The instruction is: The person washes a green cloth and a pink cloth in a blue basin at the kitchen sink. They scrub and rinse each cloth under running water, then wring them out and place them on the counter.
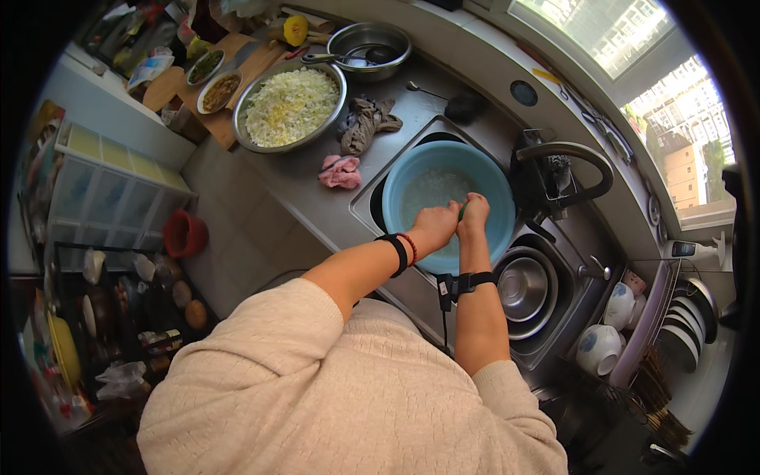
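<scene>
A light blue plastic basin [503, 178] with cloudy water stands in the left bowl of the steel sink. Over it, my left hand [436, 225] and my right hand [475, 212] are closed and pressed together, gripping a small green item [462, 211]. Only a sliver of it shows between the fists; its kind cannot be told. A crumpled pink cloth [340, 171] and a grey-brown cloth [365, 127] lie on the steel counter beyond the basin. A black cable hangs from the strap on my right wrist.
A steel bowl of chopped pale vegetable [291, 107] and another steel bowl [369, 50] stand at the upper left. The curved faucet [573, 148] is right of the basin. Nested steel bowls [525, 288] sit in the right sink bowl, near a rack with plates [683, 332].
</scene>
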{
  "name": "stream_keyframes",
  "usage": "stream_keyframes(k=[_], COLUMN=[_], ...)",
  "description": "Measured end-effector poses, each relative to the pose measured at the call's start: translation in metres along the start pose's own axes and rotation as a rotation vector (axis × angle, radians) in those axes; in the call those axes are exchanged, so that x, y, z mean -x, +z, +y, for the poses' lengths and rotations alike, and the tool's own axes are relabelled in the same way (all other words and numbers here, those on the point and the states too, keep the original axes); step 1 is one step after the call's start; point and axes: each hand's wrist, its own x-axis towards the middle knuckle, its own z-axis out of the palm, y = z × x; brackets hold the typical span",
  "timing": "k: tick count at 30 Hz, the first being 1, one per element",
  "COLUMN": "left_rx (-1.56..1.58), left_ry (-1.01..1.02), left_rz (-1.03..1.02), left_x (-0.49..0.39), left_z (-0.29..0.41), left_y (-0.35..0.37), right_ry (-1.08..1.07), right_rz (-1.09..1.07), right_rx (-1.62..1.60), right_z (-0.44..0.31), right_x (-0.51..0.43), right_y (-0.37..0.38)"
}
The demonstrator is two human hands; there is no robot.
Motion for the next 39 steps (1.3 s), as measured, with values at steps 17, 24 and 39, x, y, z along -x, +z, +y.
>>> stream_keyframes(k=[17,24,39], left_rx=[0.126,-0.341,-0.486], left_ry=[-0.203,-0.498,-0.21], left_rz=[0.615,0.503,0.112], left_x=[0.023,0.079,0.079], left_z=[-0.125,-0.193,-0.198], left_y=[-0.076,-0.057,-0.059], right_ry=[-0.486,0.134,-0.688], right_rz=[-0.444,-0.395,-0.785], right_rx=[1.451,-0.171,2.121], right_z=[-0.005,-0.024,-0.037], right_x=[0.013,0.035,0.036], right_y=[-0.053,-0.061,-0.038])
